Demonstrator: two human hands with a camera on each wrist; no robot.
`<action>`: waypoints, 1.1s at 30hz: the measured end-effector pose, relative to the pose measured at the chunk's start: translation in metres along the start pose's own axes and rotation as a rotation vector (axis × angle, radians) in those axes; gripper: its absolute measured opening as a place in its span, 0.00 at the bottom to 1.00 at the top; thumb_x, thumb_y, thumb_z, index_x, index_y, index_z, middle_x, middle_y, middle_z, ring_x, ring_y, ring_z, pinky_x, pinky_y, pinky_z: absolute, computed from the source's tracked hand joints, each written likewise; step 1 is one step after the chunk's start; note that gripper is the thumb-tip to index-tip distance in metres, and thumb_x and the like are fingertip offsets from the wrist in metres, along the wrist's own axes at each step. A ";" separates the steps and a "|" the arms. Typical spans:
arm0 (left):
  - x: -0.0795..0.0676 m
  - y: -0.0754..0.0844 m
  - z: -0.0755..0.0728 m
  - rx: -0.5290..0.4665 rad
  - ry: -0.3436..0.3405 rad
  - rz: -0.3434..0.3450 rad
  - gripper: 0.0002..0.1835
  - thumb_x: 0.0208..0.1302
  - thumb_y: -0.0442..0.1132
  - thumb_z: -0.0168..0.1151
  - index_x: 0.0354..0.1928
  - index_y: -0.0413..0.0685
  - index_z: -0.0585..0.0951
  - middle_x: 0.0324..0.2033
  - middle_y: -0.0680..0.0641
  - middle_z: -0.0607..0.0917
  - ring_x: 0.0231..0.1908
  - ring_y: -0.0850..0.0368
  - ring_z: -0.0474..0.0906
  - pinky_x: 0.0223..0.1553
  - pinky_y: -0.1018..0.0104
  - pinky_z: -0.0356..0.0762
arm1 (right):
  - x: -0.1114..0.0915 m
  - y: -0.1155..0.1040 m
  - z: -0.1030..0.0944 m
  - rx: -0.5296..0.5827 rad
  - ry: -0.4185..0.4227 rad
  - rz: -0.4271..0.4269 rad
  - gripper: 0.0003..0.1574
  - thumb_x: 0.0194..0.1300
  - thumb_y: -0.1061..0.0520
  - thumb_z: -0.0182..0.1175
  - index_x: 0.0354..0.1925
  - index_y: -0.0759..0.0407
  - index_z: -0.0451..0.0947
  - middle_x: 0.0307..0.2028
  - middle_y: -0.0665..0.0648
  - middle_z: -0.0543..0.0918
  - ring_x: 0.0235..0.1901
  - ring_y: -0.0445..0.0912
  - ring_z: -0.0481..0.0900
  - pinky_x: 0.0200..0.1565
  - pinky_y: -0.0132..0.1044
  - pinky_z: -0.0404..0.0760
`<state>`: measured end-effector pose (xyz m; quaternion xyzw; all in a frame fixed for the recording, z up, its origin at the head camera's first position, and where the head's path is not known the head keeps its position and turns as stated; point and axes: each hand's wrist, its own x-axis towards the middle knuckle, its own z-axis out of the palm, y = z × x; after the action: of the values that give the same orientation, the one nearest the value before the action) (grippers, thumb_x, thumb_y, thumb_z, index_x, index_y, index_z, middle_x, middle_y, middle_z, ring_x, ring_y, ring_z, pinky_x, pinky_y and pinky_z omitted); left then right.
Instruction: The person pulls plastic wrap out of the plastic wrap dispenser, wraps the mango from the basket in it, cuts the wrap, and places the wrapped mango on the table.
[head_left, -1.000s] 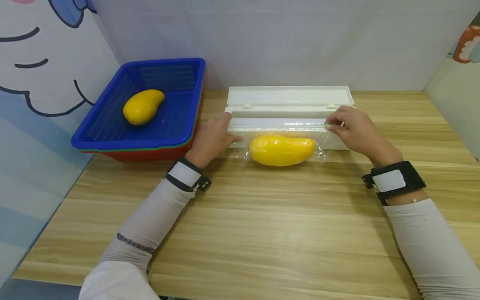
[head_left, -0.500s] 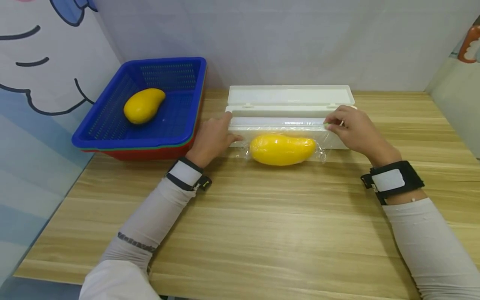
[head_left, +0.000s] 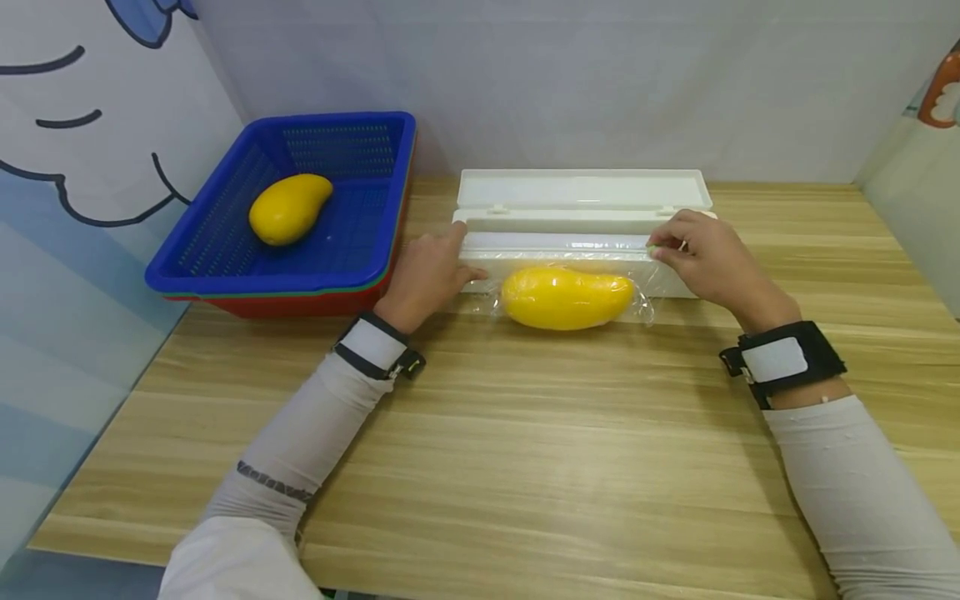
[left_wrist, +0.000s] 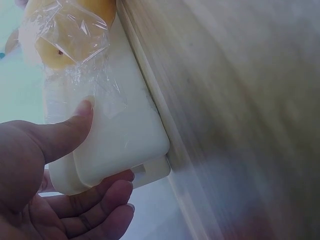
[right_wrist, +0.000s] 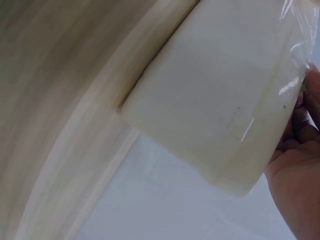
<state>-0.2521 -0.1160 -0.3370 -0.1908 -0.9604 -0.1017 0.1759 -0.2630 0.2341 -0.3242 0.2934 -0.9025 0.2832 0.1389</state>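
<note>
A white cling film dispenser (head_left: 585, 222) lies along the back of the table, its lid (head_left: 581, 188) tipped back. In front of it, touching or nearly so, sits a yellow mango (head_left: 566, 298) wrapped in clear film (head_left: 643, 310). My left hand (head_left: 427, 271) grips the dispenser's left end; in the left wrist view its thumb (left_wrist: 75, 127) presses the front face and the other fingers reach round the end. At the right end, my right hand (head_left: 705, 258) pinches a small green slider (right_wrist: 303, 86), mostly hidden by the fingertips.
A blue basket (head_left: 348, 250) stands at the left, nested over green and red ones, with an unwrapped mango (head_left: 288, 210) inside. A pale wall (head_left: 600, 83) rises behind the wooden table (head_left: 570, 450). Straps with cameras circle both wrists.
The whole scene shifts slightly in the head view. Both hands, the dispenser and the wrapped mango keep their places relative to each other.
</note>
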 end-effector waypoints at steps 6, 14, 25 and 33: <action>0.000 0.001 0.000 0.017 0.011 0.005 0.29 0.48 0.56 0.71 0.38 0.38 0.74 0.13 0.46 0.71 0.15 0.50 0.71 0.17 0.55 0.75 | 0.008 -0.005 0.007 0.014 -0.025 -0.017 0.03 0.59 0.71 0.61 0.35 0.70 0.80 0.32 0.63 0.78 0.32 0.49 0.72 0.33 0.44 0.72; 0.002 0.006 0.000 0.013 -0.020 -0.035 0.30 0.49 0.57 0.70 0.39 0.39 0.73 0.14 0.44 0.74 0.16 0.48 0.72 0.17 0.55 0.76 | 0.017 -0.007 0.012 0.012 -0.047 -0.009 0.04 0.60 0.70 0.61 0.35 0.71 0.80 0.32 0.65 0.79 0.32 0.52 0.73 0.35 0.48 0.74; 0.000 0.007 0.000 0.011 0.000 -0.020 0.30 0.47 0.57 0.72 0.38 0.38 0.73 0.14 0.44 0.72 0.16 0.47 0.73 0.17 0.54 0.77 | 0.036 -0.033 0.035 0.055 -0.108 -0.046 0.04 0.62 0.65 0.61 0.35 0.67 0.81 0.32 0.61 0.79 0.33 0.50 0.73 0.35 0.45 0.73; -0.001 0.005 -0.002 0.017 0.037 0.002 0.30 0.46 0.56 0.73 0.36 0.37 0.73 0.13 0.44 0.72 0.16 0.46 0.74 0.17 0.53 0.77 | 0.040 -0.040 0.038 0.048 -0.090 -0.044 0.04 0.61 0.66 0.62 0.34 0.68 0.81 0.32 0.63 0.79 0.33 0.51 0.74 0.35 0.46 0.75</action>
<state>-0.2490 -0.1117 -0.3350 -0.1883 -0.9576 -0.0970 0.1954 -0.2736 0.1667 -0.3205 0.3289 -0.8940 0.2884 0.0974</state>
